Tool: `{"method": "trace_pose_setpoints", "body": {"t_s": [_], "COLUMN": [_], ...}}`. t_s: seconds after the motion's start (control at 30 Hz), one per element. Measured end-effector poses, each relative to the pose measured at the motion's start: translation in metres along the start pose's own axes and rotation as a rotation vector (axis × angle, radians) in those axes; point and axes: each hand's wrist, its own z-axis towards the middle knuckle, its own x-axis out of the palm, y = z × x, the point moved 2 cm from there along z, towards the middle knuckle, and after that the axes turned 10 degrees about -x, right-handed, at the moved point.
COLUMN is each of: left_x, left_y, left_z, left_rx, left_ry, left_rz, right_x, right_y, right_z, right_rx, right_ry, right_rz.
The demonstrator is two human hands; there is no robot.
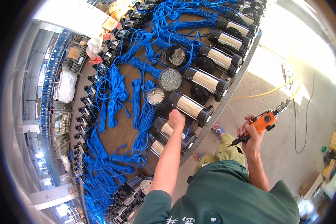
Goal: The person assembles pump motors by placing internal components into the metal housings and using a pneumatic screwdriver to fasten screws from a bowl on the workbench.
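In my right hand [251,135] is an orange air screwdriver [266,121], held off to the right of the table with its bit pointing left. A yellow air hose [287,89] runs to its back end. My left hand [176,120] is curled and closed beside the black end cap [164,109] of a steel-bodied pump [189,106]. What its fingertips hold, if anything, is hidden. Another steel pump [167,128] lies partly under my left forearm. Near that hand stand a round tin of small metal parts [170,79] and a white-rimmed round dish [155,96].
Several steel pumps [206,81] line the table's right edge, and more black-ended ones [89,91] line its left side. Bundled blue cables [117,87] cover much of the wooden tabletop [125,130]. A dark bowl of small parts [177,56] sits farther up. Boxes [310,185] stand on the floor at right.
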Motion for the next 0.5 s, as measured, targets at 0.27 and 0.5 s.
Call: {"method": "trace_pose_setpoints", "body": {"t_s": [0.27,0.5], "left_x": [0.018,0.011], "left_y": [0.008,0.041], "left_z": [0.012,0.008], "left_rx": [-0.048,0.054], "left_ry": [-0.035,0.109], "left_rz": [-0.097,-0.291], "right_x": [-0.012,0.016], "right_y": [0.007,0.009], "right_z": [-0.003,-0.012], "right_rx": [-0.028,-0.094], "right_ry": [-0.086,-0.017], "right_rz": [-0.033,-0.028]}}
